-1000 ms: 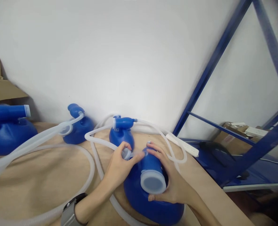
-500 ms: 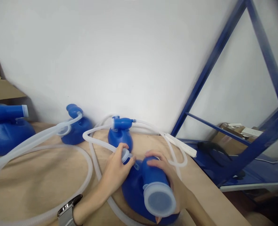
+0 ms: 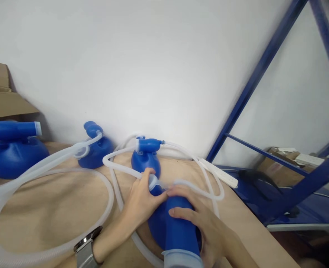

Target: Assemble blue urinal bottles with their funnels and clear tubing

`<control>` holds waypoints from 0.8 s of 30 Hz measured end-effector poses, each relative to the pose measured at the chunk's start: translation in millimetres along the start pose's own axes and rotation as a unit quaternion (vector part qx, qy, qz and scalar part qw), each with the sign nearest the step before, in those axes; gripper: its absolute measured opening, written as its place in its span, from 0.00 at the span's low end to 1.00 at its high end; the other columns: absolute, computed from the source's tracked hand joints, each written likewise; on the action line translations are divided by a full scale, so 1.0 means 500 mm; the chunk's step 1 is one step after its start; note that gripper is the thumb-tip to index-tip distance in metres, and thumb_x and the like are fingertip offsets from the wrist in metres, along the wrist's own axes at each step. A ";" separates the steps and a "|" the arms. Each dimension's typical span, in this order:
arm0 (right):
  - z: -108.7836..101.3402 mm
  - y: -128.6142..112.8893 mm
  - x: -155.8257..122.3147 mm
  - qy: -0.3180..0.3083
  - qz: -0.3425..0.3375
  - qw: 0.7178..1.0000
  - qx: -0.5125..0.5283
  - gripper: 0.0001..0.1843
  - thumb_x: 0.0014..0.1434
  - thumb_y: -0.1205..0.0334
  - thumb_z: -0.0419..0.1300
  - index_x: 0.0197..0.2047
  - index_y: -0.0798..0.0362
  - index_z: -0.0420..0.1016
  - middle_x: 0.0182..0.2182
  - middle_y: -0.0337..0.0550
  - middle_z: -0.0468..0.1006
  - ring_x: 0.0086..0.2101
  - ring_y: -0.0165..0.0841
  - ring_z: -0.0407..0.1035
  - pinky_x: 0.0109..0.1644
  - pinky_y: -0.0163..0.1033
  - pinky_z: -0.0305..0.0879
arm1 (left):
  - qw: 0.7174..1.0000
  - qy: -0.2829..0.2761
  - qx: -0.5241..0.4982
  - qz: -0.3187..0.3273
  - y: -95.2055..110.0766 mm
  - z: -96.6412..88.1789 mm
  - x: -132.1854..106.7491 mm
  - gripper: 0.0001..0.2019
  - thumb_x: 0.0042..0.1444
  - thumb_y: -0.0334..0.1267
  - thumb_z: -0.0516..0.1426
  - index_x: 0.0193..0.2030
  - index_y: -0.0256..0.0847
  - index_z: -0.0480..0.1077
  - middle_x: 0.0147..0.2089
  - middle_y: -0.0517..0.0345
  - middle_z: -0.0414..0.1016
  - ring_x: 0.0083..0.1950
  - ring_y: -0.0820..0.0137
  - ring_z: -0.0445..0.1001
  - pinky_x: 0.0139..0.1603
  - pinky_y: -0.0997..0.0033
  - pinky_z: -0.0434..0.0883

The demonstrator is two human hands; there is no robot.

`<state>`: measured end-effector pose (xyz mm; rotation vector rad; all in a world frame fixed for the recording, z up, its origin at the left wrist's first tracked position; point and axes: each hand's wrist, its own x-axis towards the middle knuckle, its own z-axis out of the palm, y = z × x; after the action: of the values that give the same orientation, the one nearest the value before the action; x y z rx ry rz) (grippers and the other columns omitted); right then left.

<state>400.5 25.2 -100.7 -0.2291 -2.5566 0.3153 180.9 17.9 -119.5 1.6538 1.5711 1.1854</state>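
A blue plastic urinal bottle (image 3: 172, 230) with a wide translucent-rimmed neck lies on the wooden table (image 3: 55, 193) right in front of me. My right hand (image 3: 206, 227) wraps around its neck from the right. My left hand (image 3: 142, 203), with a metal-banded watch on the wrist, pinches a small translucent cap and tube fitting (image 3: 153, 182) against the bottle's top. A thin translucent tube (image 3: 200, 188) runs from that fitting toward the right.
Three more blue bottles stand at the back: far left (image 3: 13, 149), middle (image 3: 96, 149), and just behind my hands (image 3: 145, 158). Wide corrugated hoses (image 3: 41, 163) loop over the table. A white power strip (image 3: 218, 173), a blue metal rack (image 3: 264, 74) and cardboard boxes (image 3: 2, 96) surround it.
The bottle's wide neck has swung down toward me and now runs off the bottom edge. My right hand slid along the neck. My left hand stayed pinched on the cap fitting.
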 end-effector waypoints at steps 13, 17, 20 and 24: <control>0.019 -0.021 -0.001 -0.054 -0.024 0.990 -0.129 0.33 0.59 0.48 0.67 0.66 0.42 0.66 0.61 0.54 0.71 0.66 0.55 0.63 0.66 0.59 0.65 | 0.998 0.005 -0.052 0.045 -0.001 0.000 0.011 0.13 0.56 0.44 0.60 0.46 0.48 0.66 0.33 0.65 0.72 0.36 0.63 0.73 0.41 0.66 0.67; 0.047 -0.048 0.009 0.007 -0.051 0.967 -0.250 0.20 0.63 0.64 0.64 0.57 0.43 0.73 0.52 0.49 0.77 0.66 0.52 0.63 0.63 0.57 0.68 | 0.998 -0.009 -0.053 0.024 0.007 -0.007 0.013 0.16 0.56 0.50 0.62 0.46 0.48 0.66 0.33 0.66 0.72 0.37 0.63 0.73 0.41 0.66 0.67; 0.029 -0.075 0.019 -0.040 -0.041 0.956 -0.287 0.20 0.63 0.66 0.64 0.57 0.42 0.75 0.50 0.48 0.78 0.64 0.54 0.64 0.63 0.59 0.68 | 0.998 -0.012 -0.050 0.018 0.008 -0.009 0.013 0.16 0.56 0.50 0.61 0.46 0.49 0.66 0.33 0.66 0.71 0.38 0.63 0.73 0.42 0.65 0.67; -0.022 -0.100 0.031 -0.159 0.086 0.953 -0.243 0.22 0.64 0.53 0.65 0.60 0.44 0.75 0.55 0.53 0.78 0.63 0.59 0.66 0.59 0.60 0.71 | 0.999 -0.014 -0.046 0.020 0.007 -0.008 0.013 0.14 0.55 0.46 0.60 0.46 0.49 0.66 0.33 0.66 0.72 0.38 0.63 0.73 0.42 0.65 0.67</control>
<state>388.6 -17.4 -70.2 -0.6306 -2.9044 -0.2452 178.7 23.0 -113.3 1.6432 1.4512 1.2302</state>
